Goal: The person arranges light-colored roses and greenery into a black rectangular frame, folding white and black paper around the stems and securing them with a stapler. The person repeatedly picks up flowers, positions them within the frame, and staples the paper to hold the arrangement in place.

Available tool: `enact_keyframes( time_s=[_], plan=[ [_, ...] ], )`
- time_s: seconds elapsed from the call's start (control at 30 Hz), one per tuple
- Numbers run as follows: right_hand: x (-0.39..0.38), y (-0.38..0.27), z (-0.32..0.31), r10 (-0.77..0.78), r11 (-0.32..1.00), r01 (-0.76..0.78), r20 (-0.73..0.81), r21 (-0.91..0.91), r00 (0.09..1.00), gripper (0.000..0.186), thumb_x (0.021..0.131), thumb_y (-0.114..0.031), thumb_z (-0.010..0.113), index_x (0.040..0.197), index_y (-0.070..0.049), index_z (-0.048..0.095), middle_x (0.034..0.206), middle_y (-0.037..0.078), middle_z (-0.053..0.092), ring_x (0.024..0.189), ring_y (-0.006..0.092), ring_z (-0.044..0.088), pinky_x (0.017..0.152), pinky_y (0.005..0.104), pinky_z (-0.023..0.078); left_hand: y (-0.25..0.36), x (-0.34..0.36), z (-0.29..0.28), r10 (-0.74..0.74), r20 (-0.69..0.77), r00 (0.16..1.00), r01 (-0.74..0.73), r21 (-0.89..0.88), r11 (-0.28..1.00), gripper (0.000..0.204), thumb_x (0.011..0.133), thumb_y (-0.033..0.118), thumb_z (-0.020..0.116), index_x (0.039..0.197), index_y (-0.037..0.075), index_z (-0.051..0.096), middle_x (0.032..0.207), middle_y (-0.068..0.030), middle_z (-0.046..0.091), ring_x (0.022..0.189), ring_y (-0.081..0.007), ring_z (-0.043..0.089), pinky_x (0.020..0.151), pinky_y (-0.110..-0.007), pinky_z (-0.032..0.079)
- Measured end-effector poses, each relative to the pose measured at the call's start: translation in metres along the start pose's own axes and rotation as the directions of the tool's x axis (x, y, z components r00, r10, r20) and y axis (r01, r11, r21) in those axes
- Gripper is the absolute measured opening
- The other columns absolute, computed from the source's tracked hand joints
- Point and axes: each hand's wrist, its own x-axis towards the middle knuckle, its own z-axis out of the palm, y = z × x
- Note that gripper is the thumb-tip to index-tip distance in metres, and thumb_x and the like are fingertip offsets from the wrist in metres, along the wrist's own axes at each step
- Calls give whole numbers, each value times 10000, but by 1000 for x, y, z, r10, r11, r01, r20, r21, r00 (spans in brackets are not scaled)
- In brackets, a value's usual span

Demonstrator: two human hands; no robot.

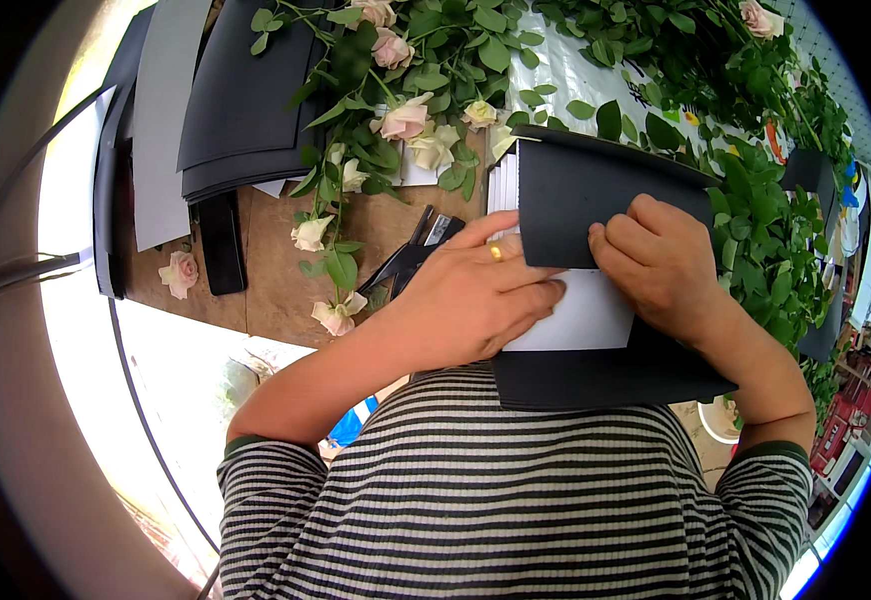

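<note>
A black sheet (596,190) of stiff paper is folded over a white sheet (581,320), and more black paper (606,378) sticks out below against my striped shirt. My left hand (491,290), with a gold ring, lies on the white sheet at its left side, its fingers stretched out and partly under the black flap's lower edge. Curled closed, my right hand (656,255) grips the lower right part of the black flap; its fingertips are partly hidden. Black-handled scissors (416,250) rest on the table beside my left hand.
Pale pink and cream roses (406,120) with leafy stems spread across the far side and right. Stacked black sheets (246,100) and a grey sheet (164,130) lie at the far left of the wooden table (281,250), near a black phone (223,245). A white bucket (721,420) stands below right.
</note>
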Motion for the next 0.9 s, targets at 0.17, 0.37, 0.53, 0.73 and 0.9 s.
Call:
enact_keyframes(
  time_s=[0.17,0.37,0.53,0.73,0.9],
  plan=[
    [-2,-1,6,-9,1000,9,40,4,999,120,654,-49,630,757,-47,569,694,28,435,616,182,456,488,287,399,-3,-9,-11,-722,21,692,557,-651,515,130,907,149,611,854,37,571,785,-24,557,607,-57,482,571,-189,404],
    [-9,-8,11,4,999,-2,37,-53,999,115,631,-102,597,740,-69,576,748,23,453,672,169,468,528,265,427,-26,8,5,-679,371,633,691,-667,280,262,857,223,697,725,58,543,606,62,466,533,-26,386,472,-194,308],
    [-26,-11,13,73,997,-73,14,27,997,231,723,-130,641,935,-37,638,839,28,540,759,184,536,585,268,467,-30,5,18,-676,372,635,653,-726,214,268,778,177,780,716,77,539,593,83,444,548,-10,378,473,-193,305],
    [-17,-12,-63,24,697,-267,350,666,937,328,761,-288,689,990,-59,635,845,35,568,812,200,563,613,304,493,-34,2,17,-644,388,660,602,-785,144,216,768,109,783,836,70,582,666,80,527,586,4,437,533,-155,347],
    [-23,-35,-61,18,922,-175,415,346,910,188,812,-250,649,736,-109,551,710,-9,541,661,182,578,509,327,457,-37,6,16,-583,431,689,596,-795,116,203,795,68,749,911,66,582,722,70,566,621,9,458,570,-152,389]
  ],
)
